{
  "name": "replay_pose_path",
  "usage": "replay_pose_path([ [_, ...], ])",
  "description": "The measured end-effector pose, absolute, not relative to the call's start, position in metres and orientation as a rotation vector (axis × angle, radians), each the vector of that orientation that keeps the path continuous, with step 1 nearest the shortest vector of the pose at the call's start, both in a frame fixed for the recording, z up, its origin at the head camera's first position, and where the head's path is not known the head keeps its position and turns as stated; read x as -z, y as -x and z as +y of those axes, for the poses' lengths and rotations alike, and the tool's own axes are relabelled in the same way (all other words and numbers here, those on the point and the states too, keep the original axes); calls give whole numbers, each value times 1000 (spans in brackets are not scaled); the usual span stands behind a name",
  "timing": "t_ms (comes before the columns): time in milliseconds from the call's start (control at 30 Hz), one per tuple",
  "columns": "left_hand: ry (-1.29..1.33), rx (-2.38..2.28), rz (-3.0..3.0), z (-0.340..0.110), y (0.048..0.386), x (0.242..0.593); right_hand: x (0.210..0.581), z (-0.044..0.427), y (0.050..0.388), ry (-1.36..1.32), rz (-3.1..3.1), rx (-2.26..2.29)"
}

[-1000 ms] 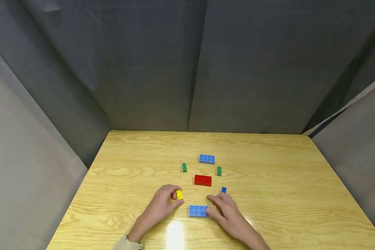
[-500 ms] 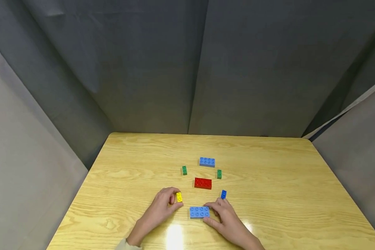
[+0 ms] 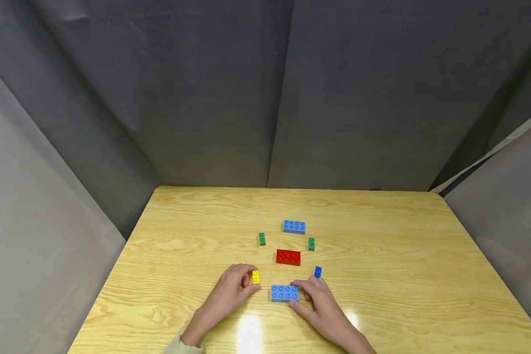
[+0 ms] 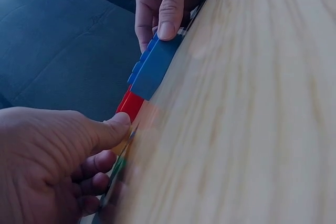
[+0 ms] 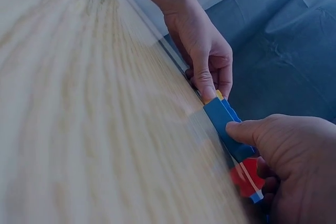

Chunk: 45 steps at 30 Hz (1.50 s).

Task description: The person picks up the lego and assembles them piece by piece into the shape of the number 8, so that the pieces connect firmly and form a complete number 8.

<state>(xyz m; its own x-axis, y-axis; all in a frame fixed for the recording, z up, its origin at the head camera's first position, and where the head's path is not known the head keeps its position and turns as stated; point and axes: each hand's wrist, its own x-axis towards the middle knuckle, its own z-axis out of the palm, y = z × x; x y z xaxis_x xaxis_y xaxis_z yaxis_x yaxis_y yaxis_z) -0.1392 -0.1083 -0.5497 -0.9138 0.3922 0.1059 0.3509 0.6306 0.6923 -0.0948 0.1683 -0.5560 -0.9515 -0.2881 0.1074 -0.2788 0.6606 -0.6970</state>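
A small yellow two-stud brick (image 3: 255,277) is pinched between the thumb and forefinger of my left hand (image 3: 228,291). To its right, a light blue eight-stud brick (image 3: 285,293) lies studs up, its right end gripped by my right hand (image 3: 322,309) with the thumb on the near side and forefinger on the far side. The left wrist view shows this blue brick (image 4: 157,66) under the right thumb. In the right wrist view only a sliver of the yellow brick (image 5: 219,95) appears. A small dark blue brick (image 3: 317,272) sits just beyond the right hand's knuckles.
Beyond the hands lies a red eight-stud brick (image 3: 288,257). Two small green bricks, one left (image 3: 262,239) and one right (image 3: 311,244), flank a second light blue brick (image 3: 294,226) farther back. Grey curtains (image 3: 212,98) close in the wooden table (image 3: 380,236).
My right hand shifted from touching the light blue brick's right end to gripping it across both long sides. That brick slid slightly away from me, towards the red one. My left hand stayed nearly still.
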Motion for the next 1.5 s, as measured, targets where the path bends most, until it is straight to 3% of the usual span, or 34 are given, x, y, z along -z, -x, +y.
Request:
replay_pose_path([
  [1500, -754, -1226, 2702, -93, 128, 542, 556, 163, 93, 510, 2929, 1182],
])
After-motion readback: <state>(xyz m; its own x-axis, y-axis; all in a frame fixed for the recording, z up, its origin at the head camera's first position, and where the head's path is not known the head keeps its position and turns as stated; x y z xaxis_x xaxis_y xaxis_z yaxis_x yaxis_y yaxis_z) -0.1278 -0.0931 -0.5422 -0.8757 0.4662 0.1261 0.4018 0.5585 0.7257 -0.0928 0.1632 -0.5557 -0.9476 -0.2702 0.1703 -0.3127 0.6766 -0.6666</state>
